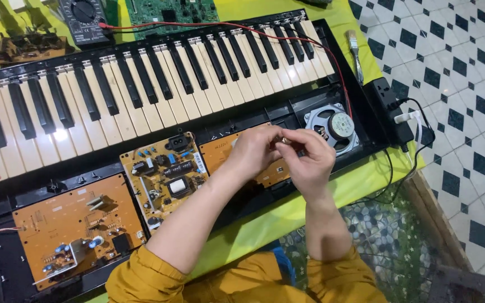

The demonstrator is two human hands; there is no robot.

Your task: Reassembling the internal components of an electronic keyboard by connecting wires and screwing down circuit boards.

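Observation:
My left hand (252,152) and my right hand (310,158) meet over an orange circuit board (220,154) in the opened electronic keyboard (141,95). Both hands pinch a small metallic part (283,141) between their fingertips; what it is I cannot make out. A round speaker (333,127) sits just right of my hands. A yellowish power board (163,178) lies left of my left forearm. Farther left is a larger orange board (74,224) with capacitors.
A red wire (341,73) runs from a black multimeter (83,19) across the keys toward the speaker. A green circuit board (172,10) lies behind the keyboard. A brush (356,53) and a black power strip (388,106) with plugged cables sit at the right on the yellow-green cloth (287,216).

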